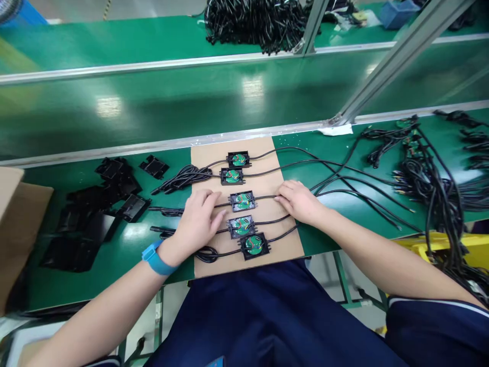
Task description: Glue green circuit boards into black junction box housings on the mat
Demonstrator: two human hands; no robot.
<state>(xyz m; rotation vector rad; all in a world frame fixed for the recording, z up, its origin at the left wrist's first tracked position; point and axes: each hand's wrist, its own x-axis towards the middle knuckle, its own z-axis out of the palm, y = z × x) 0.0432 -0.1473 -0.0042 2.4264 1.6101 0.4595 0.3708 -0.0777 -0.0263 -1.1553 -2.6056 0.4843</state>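
Several small black boxes with green circuit boards lie in a column on a brown cardboard sheet [282, 243], each with a black cable running out both sides. The middle box [243, 201] sits between my hands. My left hand [199, 220], with a blue wristband, rests on the cable left of that box, fingers curled over it. My right hand [298, 200] presses on the cable right of it, fingers bent down. The top box [239, 159] and the bottom box [254, 245] lie untouched.
A heap of black plastic covers [100, 204] lies left on the green bench. A tangle of black cables [431, 178] fills the right side. A cardboard carton [17, 224] stands at far left. A slanted metal post [385, 66] rises behind; a yellow bin [471, 250] sits lower right.
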